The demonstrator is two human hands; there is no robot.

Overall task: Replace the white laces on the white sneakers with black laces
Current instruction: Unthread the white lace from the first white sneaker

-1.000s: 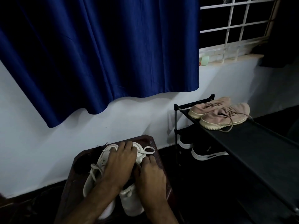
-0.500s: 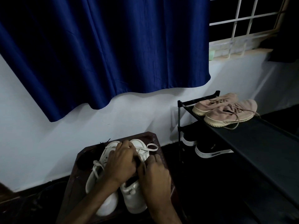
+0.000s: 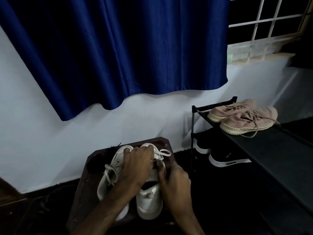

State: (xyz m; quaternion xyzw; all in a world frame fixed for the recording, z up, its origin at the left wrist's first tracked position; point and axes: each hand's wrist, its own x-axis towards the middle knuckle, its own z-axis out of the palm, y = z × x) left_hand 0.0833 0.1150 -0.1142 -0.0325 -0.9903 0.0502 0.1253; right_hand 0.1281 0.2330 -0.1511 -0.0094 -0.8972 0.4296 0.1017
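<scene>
Two white sneakers (image 3: 149, 206) on stool (image 3: 81, 192): left hand (image 3: 137, 165) gripping one, hiding eyelets; right hand (image 3: 176, 184) pinching white lace (image 3: 162, 162); pink sneakers (image 3: 245, 119) at two o'clock.

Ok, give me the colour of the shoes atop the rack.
The shoes are dusty pink, cream soles; head view.

Two white sneakers (image 3: 149, 206) are counted on one dark stool (image 3: 84, 187). Two pink sneakers (image 3: 245, 121) and two black shoes (image 3: 227, 160) are logged on one rack (image 3: 279, 150). Two hands are recorded: left hand (image 3: 137, 165), right hand (image 3: 176, 182). One blue curtain (image 3: 118, 56) is noted.
</scene>
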